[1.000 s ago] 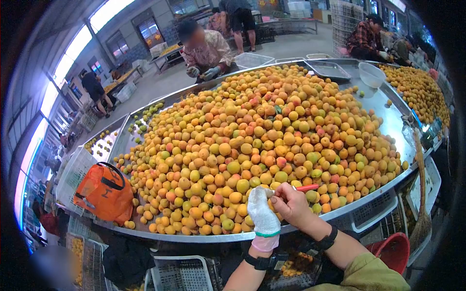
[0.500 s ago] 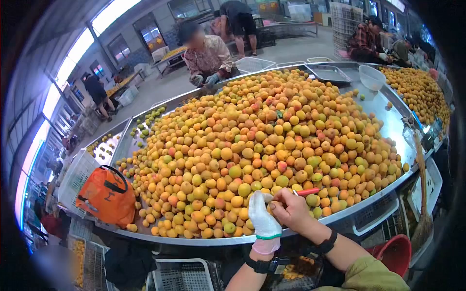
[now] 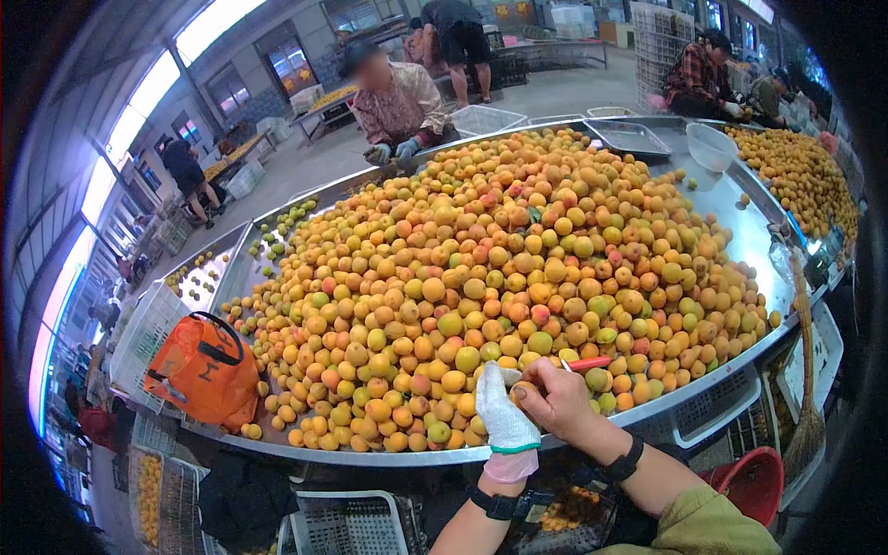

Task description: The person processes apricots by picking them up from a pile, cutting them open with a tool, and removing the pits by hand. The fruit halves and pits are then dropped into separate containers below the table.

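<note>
My left hand (image 3: 508, 414), in a white knit glove with a green cuff edge, is curled at the near edge of a big heap of apricots (image 3: 444, 289). Its fingers are closed, and what they hold is hidden. Pressed close against it, my bare right hand (image 3: 560, 400) grips a small knife (image 3: 588, 363). The red handle juts out to the right above the fruit, with a bit of metal beside my fingers; the rest of the blade is out of sight. Yellow, orange and greenish apricots surround both hands.
The heap lies on a metal-rimmed table (image 3: 370, 457). An orange bag (image 3: 205, 375) sits at the left, near a white crate (image 3: 153, 333). A metal tray (image 3: 631, 139) and clear bowl (image 3: 710, 148) stand at the far side. Another person (image 3: 398, 106) works opposite. Below are a red bucket (image 3: 754, 481) and crates.
My hands stay together in nearly the same place, with slight finger shifts. The person opposite has raised their head a little and moved their gloved hands.
</note>
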A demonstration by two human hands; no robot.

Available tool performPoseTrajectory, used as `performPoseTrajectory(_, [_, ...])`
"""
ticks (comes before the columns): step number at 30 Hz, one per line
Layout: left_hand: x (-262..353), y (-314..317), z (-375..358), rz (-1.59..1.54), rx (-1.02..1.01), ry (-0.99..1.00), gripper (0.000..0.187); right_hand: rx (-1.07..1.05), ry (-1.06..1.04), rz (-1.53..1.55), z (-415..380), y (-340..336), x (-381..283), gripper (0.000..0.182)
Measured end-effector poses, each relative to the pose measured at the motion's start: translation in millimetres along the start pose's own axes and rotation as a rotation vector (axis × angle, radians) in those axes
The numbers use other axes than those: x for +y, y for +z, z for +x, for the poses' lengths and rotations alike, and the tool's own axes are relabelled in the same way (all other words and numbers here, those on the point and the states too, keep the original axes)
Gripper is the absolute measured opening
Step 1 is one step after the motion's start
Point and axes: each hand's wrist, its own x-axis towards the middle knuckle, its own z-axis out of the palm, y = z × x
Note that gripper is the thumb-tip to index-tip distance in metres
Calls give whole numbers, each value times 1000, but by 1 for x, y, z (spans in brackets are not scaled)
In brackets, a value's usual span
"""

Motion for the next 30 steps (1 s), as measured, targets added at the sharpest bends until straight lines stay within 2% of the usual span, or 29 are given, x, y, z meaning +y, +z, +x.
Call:
performPoseTrajectory(3, [14,-1,-1,124,-31,85,7,-7,7,17,0,-1,-2,31])
performPoseTrajectory(7, [23,-3,-1,87,-57,77,8,-8,20,36,0,-2,-2,31])
performPoseTrajectory(9, [21,-2,-1,165,-50,191,10,-7,19,36,0,-1,-1,31])
performPoseTrajectory(15, [16,-2,-3,255,-23,292,12,-1,-1,38,-1,-2,-2,32])
performPoseTrajectory(16, [17,-1,-3,256,-23,290,12,7,-13,28,-1,-2,-2,32])
performPoseTrajectory(18, [25,0,-5,121,-24,112,11,10,-3,35,0,-2,-1,32])
performPoseTrajectory(19, [27,0,-5,122,-24,109,11,13,6,41,-1,-1,-1,33])
performPoseTrajectory(21, [31,0,-5,241,-7,288,9,22,9,51,-1,-1,1,33])
performPoseTrajectory(22, [31,0,-5,241,-6,287,9,33,11,60,0,-1,1,33])
performPoseTrajectory(24, [30,1,-7,68,-32,111,17,9,18,74,-1,-2,3,33])
performPoseTrajectory(25, [31,1,-7,69,-31,109,17,-13,25,88,-2,-3,3,32])
performPoseTrajectory(27, [37,3,-6,-310,-13,-219,22,-12,14,86,-1,-3,2,33])
performPoseTrajectory(30, [35,6,-6,-417,39,-195,20,-12,42,120,-4,0,3,34])
